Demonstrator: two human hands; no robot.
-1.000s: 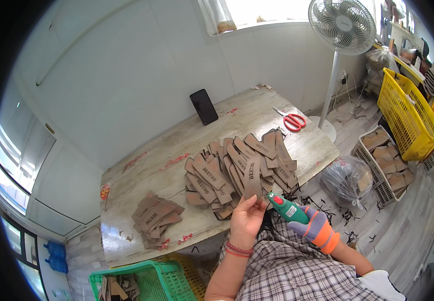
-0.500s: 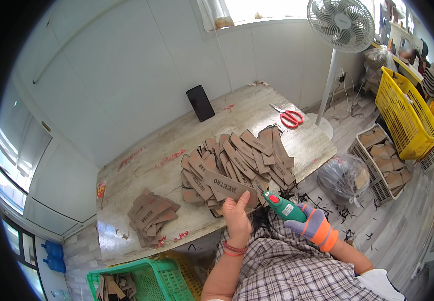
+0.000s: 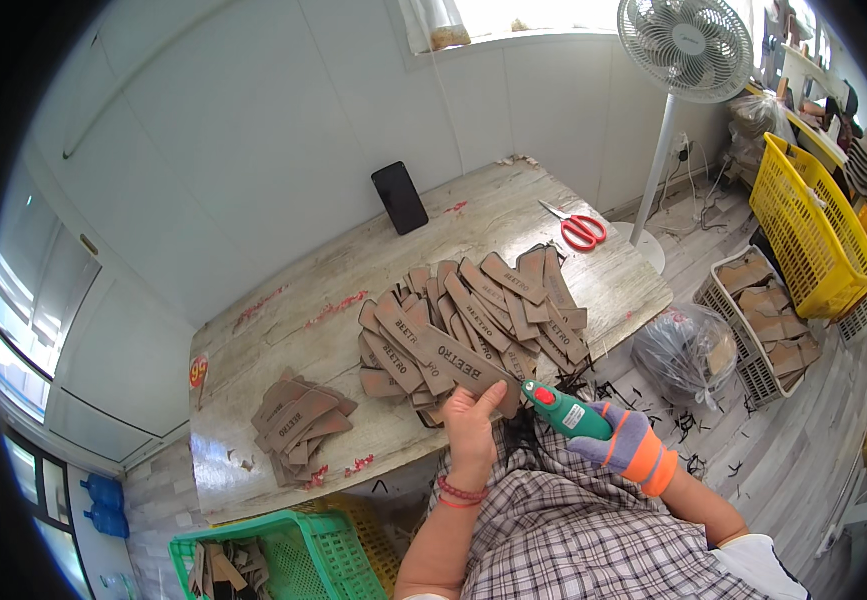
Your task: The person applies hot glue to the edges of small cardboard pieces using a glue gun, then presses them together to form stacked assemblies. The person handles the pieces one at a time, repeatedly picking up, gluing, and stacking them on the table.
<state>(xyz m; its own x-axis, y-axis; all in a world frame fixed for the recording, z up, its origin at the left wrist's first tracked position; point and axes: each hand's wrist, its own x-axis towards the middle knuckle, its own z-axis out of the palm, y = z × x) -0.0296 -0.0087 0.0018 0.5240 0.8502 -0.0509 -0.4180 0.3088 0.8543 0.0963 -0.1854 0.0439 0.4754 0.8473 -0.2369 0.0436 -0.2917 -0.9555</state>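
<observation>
My bare left hand [image 3: 471,425] pinches the near end of a brown fabric piece [image 3: 458,365], long, flat and printed with dark lettering. Gloved in grey and orange, my right hand [image 3: 625,440] is wrapped round a green cordless cutter [image 3: 565,408] with a red switch. The cutter's front end sits right at the edge of the held piece; its blade is too small to make out. Beyond my left hand, a loose pile of similar brown pieces [image 3: 488,300] spreads over the table. A smaller stack [image 3: 298,420] lies to the left.
The wooden table [image 3: 283,325] carries a black phone [image 3: 399,198] and red-handled scissors [image 3: 581,232]. Below it stands a green basket [image 3: 328,555] with brown pieces. At right are a fan [image 3: 688,45], a plastic bag [image 3: 688,355], a yellow crate [image 3: 813,235] and black scraps [image 3: 688,425].
The held piece has turned clockwise, so its lettering slants more steeply and its near end meets the cutter's front. My right hand has barely moved.
</observation>
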